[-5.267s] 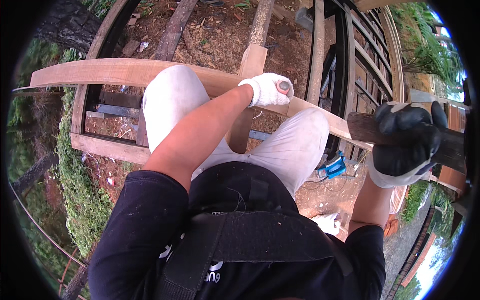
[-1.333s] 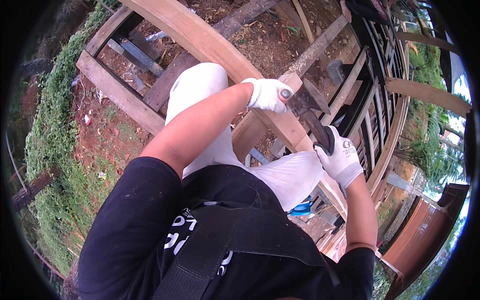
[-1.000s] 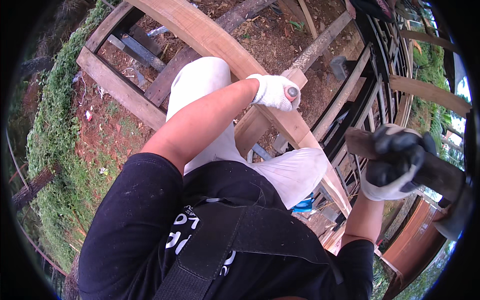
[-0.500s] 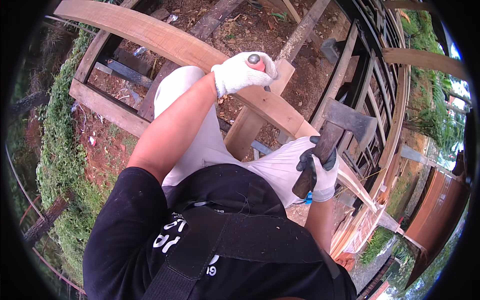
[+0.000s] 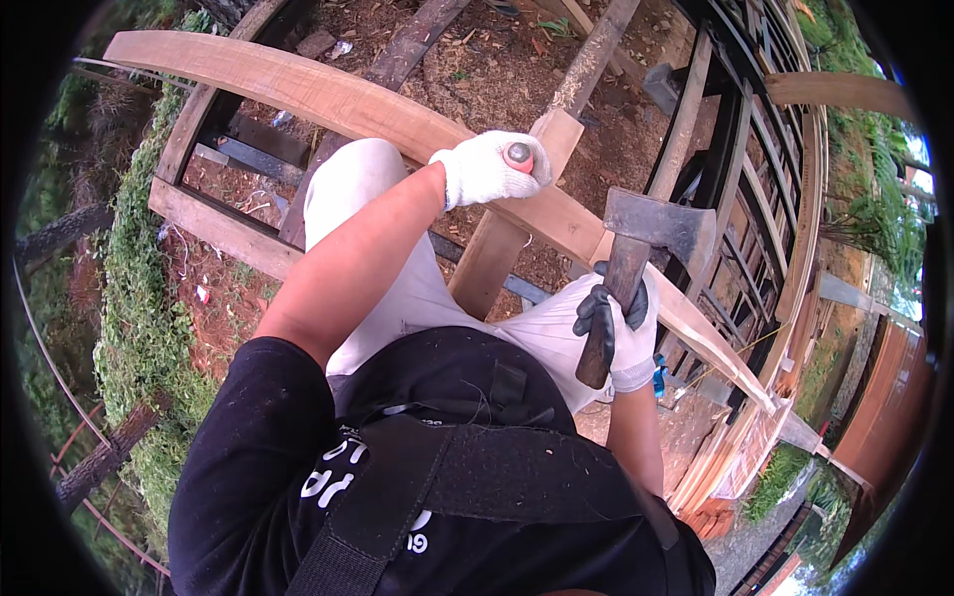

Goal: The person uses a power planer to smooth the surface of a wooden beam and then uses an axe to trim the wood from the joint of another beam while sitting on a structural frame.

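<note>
My left hand (image 5: 487, 171), in a white knit glove, is closed around the red handle of an upright chisel (image 5: 519, 157). Its metal-capped end points up at me, and its blade is hidden under my fist. Below the fist runs a long, curved wooden beam (image 5: 328, 99), with a squared timber (image 5: 489, 260) crossing beneath it. My right hand (image 5: 624, 333), in a white glove with dark fingers, grips the wooden handle of a hatchet (image 5: 661, 230). The hatchet head is up, its broad edge to the right, apart from the chisel.
My light-trousered legs (image 5: 363, 179) straddle the timber. Dark metal framing (image 5: 735, 129) and long boards stand on the right. Wood chips litter the brown ground (image 5: 507, 60). Green plants (image 5: 139, 348) grow on the left, and a rusty brown sheet (image 5: 874, 397) shows at far right.
My right hand has brought the hatchet leftward, nearer the chisel, and its head is turned more upright. My left hand keeps its hold on the chisel over the beam; the view has shifted slightly.
</note>
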`<state>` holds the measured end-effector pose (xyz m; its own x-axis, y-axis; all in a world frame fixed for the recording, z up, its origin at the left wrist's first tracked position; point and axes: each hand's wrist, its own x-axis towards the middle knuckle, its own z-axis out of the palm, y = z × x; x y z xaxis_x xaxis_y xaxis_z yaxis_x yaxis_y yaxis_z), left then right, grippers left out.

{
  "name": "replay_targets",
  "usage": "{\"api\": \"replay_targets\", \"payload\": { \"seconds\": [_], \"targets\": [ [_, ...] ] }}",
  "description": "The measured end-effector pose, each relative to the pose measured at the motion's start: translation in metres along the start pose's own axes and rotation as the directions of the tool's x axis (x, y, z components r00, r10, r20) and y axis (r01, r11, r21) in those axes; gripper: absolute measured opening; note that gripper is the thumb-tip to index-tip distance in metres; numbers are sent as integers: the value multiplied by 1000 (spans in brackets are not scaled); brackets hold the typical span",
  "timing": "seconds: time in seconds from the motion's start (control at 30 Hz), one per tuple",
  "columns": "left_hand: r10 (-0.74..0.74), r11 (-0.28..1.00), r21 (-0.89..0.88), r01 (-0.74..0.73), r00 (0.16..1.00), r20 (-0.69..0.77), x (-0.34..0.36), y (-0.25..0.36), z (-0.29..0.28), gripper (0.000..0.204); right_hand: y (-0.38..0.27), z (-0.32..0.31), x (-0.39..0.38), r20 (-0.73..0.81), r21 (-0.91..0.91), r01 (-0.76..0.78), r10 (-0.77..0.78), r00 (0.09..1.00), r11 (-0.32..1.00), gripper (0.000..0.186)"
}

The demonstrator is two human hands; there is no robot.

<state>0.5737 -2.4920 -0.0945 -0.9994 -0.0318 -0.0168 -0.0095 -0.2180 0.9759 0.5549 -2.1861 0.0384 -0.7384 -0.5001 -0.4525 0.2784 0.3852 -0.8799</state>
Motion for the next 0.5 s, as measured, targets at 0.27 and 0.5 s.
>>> {"api": "replay_targets", "payload": {
  "seconds": [0.27,0.5],
  "targets": [
    [33,934,351,-63,995,90,-2,14,5,18,-55,7,8,120,-497,308,-288,950,811,28],
    [92,897,422,-131,989,112,-4,10,6,20,-155,54,-5,61,46,768,-769,636,638,60]
  ]
}}
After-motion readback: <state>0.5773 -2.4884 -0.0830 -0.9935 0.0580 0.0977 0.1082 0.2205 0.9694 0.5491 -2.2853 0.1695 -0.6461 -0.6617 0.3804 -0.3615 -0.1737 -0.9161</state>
